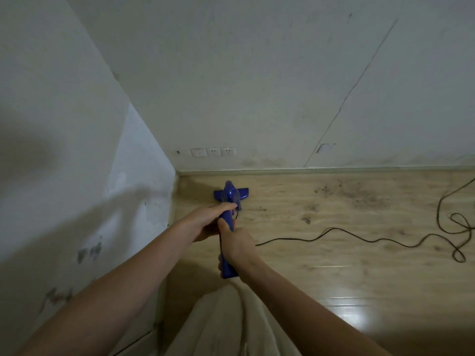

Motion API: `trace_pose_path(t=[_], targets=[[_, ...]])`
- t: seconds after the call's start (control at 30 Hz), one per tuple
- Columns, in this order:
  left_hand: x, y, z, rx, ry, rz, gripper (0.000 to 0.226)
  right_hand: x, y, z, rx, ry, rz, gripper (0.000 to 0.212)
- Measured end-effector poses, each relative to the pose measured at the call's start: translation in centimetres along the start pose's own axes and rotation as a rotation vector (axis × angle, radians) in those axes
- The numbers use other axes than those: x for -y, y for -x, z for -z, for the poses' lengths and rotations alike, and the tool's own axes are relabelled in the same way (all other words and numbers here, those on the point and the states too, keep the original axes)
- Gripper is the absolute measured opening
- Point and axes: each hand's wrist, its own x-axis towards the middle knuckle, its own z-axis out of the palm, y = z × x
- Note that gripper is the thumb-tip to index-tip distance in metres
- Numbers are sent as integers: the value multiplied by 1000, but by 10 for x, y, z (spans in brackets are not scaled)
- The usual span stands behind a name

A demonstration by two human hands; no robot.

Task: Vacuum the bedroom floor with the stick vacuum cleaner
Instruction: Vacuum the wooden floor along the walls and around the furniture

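Observation:
A blue stick vacuum cleaner stands on the light wooden floor, its wide head close to the room corner near the skirting. My left hand grips the blue shaft higher up toward the body. My right hand is wrapped round the handle just below it. The lower end of the handle pokes out under my right wrist. Both arms reach forward from the bottom of the frame.
A black power cord snakes across the floor to the right and coils near the right edge. Dark dirt patches mark the floor by the far wall. Wall sockets sit low on that wall. A white wall closes the left side.

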Motion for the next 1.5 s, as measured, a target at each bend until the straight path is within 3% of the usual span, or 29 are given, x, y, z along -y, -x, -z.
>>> trace_pose_path(t=[0.3,0.57,0.7,1.03,1.23,1.5], targets=[[4,-4,-9,38,61,-30,30,-15,-14,5,-14,-56,-50,46],[11,4,-3,56,40,-5,28,-8,10,-1,-36,-28,-99,39],[12,14,4,99,-8,37,45,0,30,4,-1,-68,-49,31],[27,20,0,103,31,3,21,-19,27,-6,-65,-35,-118,44],[26,0,-9,69,17,-18,20,-28,1,-4,-71,23,-146,52],[34,-1,7,101,14,-10,42,-34,6,-19,-66,41,-160,50]])
